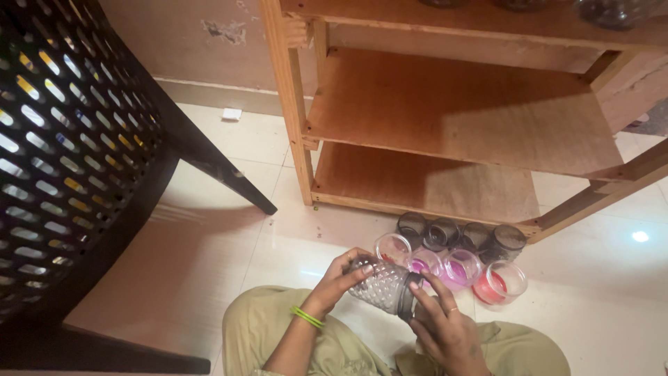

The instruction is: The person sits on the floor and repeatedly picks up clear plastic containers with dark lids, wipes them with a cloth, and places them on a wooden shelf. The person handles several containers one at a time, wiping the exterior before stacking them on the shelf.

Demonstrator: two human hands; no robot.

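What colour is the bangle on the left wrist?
Bright green: the bangle circles the left wrist just behind the left hand. The head view shows it clearly.

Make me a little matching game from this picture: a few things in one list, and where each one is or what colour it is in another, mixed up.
Things:
1. textured glass jar
2. bangles
3. wooden shelf unit
4. black lattice chair

Matches:
A. green, on the left wrist
B. standing at the left edge
C. held in both hands
D. behind the jars on the floor

Pairs: 1-C, 2-A, 3-D, 4-B

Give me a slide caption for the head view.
Both hands hold a textured glass jar above floor jars.
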